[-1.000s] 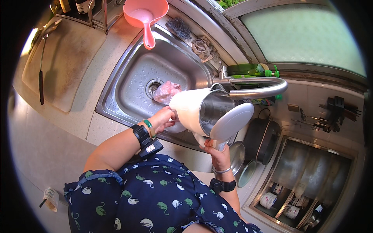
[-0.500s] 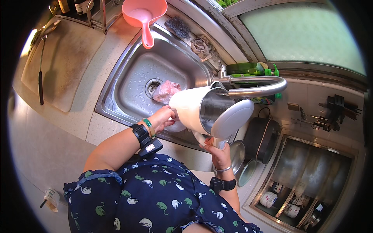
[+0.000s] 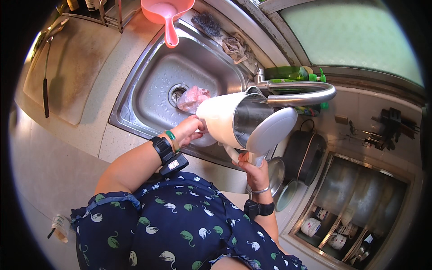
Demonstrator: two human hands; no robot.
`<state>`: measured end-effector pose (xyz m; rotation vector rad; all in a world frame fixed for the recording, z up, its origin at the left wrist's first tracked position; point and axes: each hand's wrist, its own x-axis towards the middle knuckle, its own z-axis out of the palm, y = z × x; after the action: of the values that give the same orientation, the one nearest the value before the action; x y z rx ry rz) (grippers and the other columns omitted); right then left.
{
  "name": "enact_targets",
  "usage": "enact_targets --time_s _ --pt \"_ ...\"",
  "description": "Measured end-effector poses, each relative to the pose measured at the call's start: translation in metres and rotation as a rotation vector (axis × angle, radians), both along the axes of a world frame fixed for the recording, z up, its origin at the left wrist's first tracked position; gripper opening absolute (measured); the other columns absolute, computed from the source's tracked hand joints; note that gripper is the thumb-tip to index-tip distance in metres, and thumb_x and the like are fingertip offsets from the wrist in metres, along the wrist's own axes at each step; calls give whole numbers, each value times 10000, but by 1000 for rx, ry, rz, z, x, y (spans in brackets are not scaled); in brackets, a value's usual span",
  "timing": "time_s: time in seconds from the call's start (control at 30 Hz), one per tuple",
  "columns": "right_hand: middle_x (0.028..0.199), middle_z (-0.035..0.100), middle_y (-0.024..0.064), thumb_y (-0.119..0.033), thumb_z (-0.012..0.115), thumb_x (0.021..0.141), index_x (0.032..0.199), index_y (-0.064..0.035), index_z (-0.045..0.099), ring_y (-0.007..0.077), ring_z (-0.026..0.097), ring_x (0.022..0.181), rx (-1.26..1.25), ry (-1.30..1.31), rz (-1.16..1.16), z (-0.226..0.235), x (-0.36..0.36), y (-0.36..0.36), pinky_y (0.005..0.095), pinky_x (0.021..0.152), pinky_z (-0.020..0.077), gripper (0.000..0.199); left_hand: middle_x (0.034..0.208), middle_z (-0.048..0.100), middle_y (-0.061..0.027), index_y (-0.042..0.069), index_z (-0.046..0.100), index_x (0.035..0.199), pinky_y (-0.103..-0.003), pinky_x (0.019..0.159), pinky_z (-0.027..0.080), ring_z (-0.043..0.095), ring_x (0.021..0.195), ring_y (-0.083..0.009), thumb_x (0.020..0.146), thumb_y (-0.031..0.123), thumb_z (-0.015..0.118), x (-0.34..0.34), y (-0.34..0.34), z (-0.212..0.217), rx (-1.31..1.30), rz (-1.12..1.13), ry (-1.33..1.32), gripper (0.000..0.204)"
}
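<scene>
A white electric kettle is tilted over the sink's right side, its lid swung open and its mouth under the faucet. My right hand is closed round the kettle's handle. My left hand has its fingers curled by the kettle's base; what they grip is hidden. Below those fingers a pale, rounded thing shows in part, its kind unclear. Pink meat in a clear plastic bag lies in the sink beside the drain.
A pink dipper rests over the sink's far edge. Scouring wool and a crumpled rag lie behind it. Green bottles stand behind the faucet. A cutting board with a long-handled utensil is at left. A dark appliance stands right.
The view has shifted slightly. The kettle stays tilted under the faucet, and both hands keep almost the same places on and beside it.
</scene>
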<state>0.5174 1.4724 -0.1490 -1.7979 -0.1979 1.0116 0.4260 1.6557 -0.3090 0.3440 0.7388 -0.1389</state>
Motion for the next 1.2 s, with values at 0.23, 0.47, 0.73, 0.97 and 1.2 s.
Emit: enact_targets --time_s 0.23,0.47,0.73,0.97,1.2 --pt "811 582 10 6 676 655 838 -25 601 98 537 741 11 -15 30 1 0 0 224 680 413 201 1132 497 -34 101 414 1204 -329 888 401 498 1021 -143 744 -53 426 1 0 -1 -2 -11 4 486" --pt "810 580 8 -3 673 662 844 -27 599 98 535 743 -3 5 1 2 -2 4 226 686 413 198 1071 497 -70 108 430 1115 -339 843 391 486 997 -186 692 -38 454 1 2 2 -4 25 -35 448" --pt "844 562 87 16 604 668 832 6 571 198 561 852 -38 -43 52 0 0 0 422 783 505 168 1087 522 -17 104 447 1171 -307 853 422 508 992 -135 761 -37 454 1 0 -3 -6 -17 6 433" --pt "810 577 -1 1 673 663 856 -33 600 96 534 747 -9 -18 17 1 -2 1 228 692 410 209 1114 517 -29 109 425 1205 -308 869 421 504 1017 -140 754 -43 459 3 -1 -5 -32 -3 11 477" --pt "813 576 -3 1 671 664 850 -33 600 95 532 752 -1 -13 14 1 -2 2 227 697 407 202 1109 519 -37 101 402 1224 -298 857 429 517 998 -143 749 -53 469 1 1 2 -18 -3 5 505"
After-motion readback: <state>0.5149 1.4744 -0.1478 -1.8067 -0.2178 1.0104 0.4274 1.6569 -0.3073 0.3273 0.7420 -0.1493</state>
